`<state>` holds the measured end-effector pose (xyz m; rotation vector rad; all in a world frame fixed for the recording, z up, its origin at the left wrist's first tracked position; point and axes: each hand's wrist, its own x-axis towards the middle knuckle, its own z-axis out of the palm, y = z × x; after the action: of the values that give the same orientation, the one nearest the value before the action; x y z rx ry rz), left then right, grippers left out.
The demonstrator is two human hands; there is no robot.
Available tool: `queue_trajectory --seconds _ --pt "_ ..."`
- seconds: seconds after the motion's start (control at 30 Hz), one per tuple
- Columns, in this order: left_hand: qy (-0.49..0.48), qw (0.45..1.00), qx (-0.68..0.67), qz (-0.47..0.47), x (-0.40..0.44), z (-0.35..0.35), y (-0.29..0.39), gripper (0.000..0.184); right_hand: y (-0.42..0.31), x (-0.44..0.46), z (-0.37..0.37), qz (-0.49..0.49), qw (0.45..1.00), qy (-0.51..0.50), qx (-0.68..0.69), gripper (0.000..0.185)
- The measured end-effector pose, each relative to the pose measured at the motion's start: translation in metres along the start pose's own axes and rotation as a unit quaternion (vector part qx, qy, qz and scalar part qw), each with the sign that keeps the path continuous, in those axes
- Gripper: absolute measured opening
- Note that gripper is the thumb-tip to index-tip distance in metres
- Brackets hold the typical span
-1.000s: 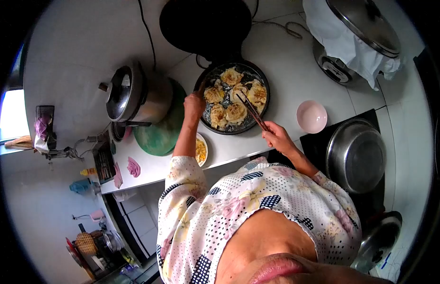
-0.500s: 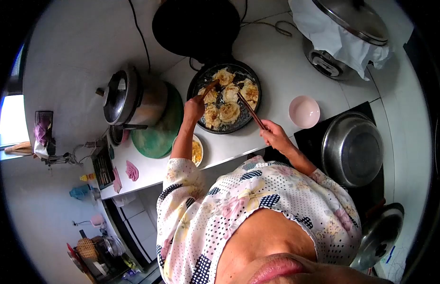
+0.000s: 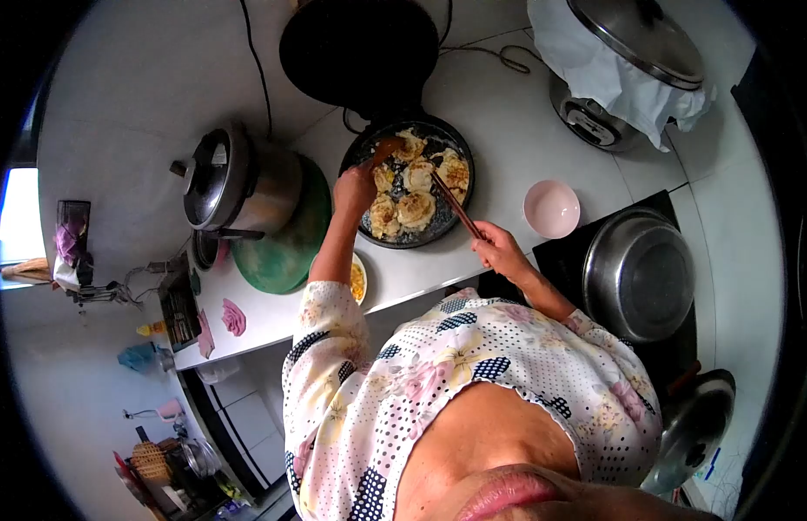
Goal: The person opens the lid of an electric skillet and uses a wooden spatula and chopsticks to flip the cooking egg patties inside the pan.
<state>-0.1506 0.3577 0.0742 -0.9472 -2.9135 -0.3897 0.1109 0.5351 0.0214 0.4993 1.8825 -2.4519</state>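
My left hand [image 3: 355, 189] is closed around a brown wooden spatula [image 3: 388, 150], its head over the upper left of an open electric griddle pan [image 3: 407, 240]. My right hand [image 3: 501, 252] grips a pair of dark chopsticks [image 3: 456, 208], whose tips reach among the food near the pan's middle. Several browned, egg-like pieces lie in the pan, including a round fried patty [image 3: 416, 210] toward the front. The pan's black lid [image 3: 356, 56] is raised behind it. Below my left forearm, partly hidden, sits a bowl of yellow food [image 3: 358, 280].
A pink bowl [image 3: 551, 209] and an upturned metal basin [image 3: 640, 276] are on the right. To the left, a lidded metal pot [image 3: 263, 187] stands by a green round board [image 3: 273, 260]. A cooker under a white cloth [image 3: 608, 82] is at the back right.
The spatula head has moved slightly up and turned, its broad face now more visible by the upper piece. The chopsticks stay nearly in place. The whole view has shifted a little.
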Motion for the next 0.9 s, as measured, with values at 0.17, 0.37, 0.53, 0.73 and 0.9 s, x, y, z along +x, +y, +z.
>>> queue_trajectory --seconds 0.17,0.37,0.53,0.73,0.9 --pt "-0.063 0.997 0.038 0.002 0.026 0.029 0.011 0.032 -0.005 0.001 0.005 0.015 1.000 0.007 0.018 0.033" --pt "-0.095 0.991 0.097 0.009 0.022 0.023 0.012 0.035 -0.008 -0.002 -0.001 0.004 0.999 0.029 0.021 0.033" --pt "-0.059 0.996 -0.009 0.065 0.021 0.020 0.053 0.031 -0.013 0.007 -0.001 -0.023 0.999 0.040 0.019 0.035" --pt "-0.108 0.987 0.062 0.097 0.005 0.015 0.038 0.028 -0.019 0.008 -0.017 -0.025 0.997 0.074 0.005 0.035" --pt "-0.064 0.997 0.019 0.045 -0.042 -0.030 0.018 0.032 -0.024 0.006 -0.031 -0.009 0.996 0.072 -0.042 0.034"
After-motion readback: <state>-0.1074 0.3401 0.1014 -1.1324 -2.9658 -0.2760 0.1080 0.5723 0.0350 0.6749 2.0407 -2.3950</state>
